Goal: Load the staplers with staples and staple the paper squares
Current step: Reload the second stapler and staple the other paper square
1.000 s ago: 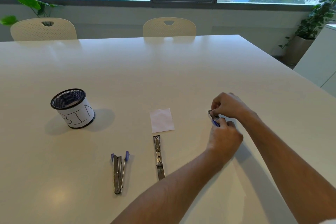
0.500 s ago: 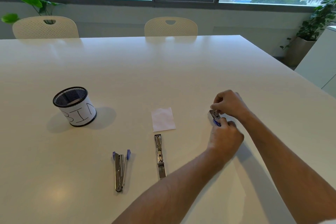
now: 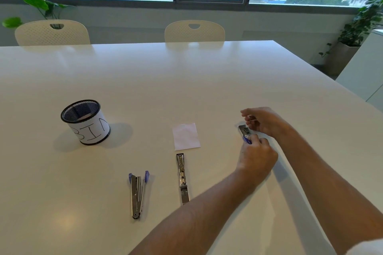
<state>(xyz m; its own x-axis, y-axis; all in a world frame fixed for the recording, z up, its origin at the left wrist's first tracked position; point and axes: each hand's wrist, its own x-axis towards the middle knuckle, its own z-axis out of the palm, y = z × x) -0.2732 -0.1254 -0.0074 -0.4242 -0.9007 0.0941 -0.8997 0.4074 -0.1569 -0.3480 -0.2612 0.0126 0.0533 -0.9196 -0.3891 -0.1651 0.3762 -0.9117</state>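
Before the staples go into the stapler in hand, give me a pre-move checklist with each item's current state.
1. Stapler held steady: ok. The left hand grips the small blue-tipped stapler at its near end.
2. Staples in hand: ok. The right hand pinches a thin silvery strip just above the stapler.
3. Magazine open to receive them: cannot tell; the hands hide most of it.
4. Strip lined up with the channel: cannot tell, too small.
5. Paper squares ready: ok. The paper stack lies flat and untouched on the table.
6. Other staplers waiting: ok. The splayed stapler and the metal stapler lie apart from the hands.
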